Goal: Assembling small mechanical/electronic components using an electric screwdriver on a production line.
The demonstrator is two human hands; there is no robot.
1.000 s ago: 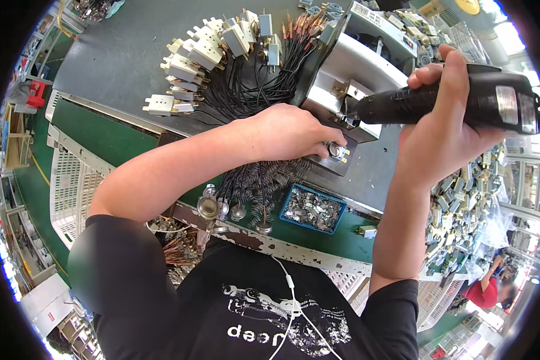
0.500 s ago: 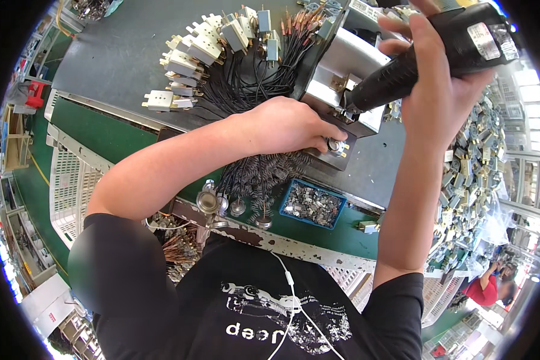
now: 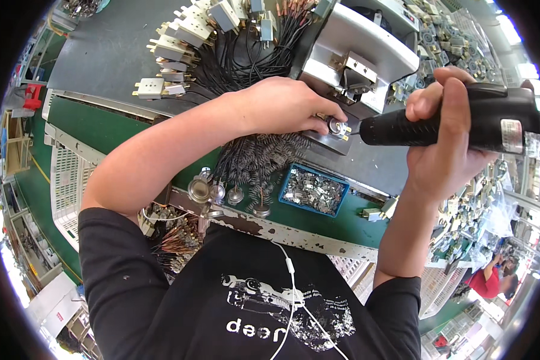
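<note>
My left hand [image 3: 282, 107] pinches a small round metal part with brass terminals [image 3: 338, 127] between thumb and fingers, against a dark block [image 3: 333, 144] on the bench. My right hand [image 3: 441, 129] is wrapped round a black powered screwdriver [image 3: 396, 128], held nearly level. Its thin tip points left, right beside the part's terminals; whether it touches them I cannot tell. Just beyond stands a shiny metal feeder box [image 3: 396, 51] with a small bracket [image 3: 359, 73] on its front. A blue tray [image 3: 282, 201] of small metal pieces lies nearer to me.
White and grey plug-like housings [image 3: 183, 30] with black wires [image 3: 222, 75] are bunched at the far left. Coiled dark wires [image 3: 261, 157] and round metal cans [image 3: 199, 190] lie along the near edge. Many housings [image 3: 450, 51] heap up at right; a person in red [image 3: 485, 284] is farther off.
The screwdriver has come away from the metal feeder box and swung down toward me, its tip now beside the round part. My left hand still pinches that part.
</note>
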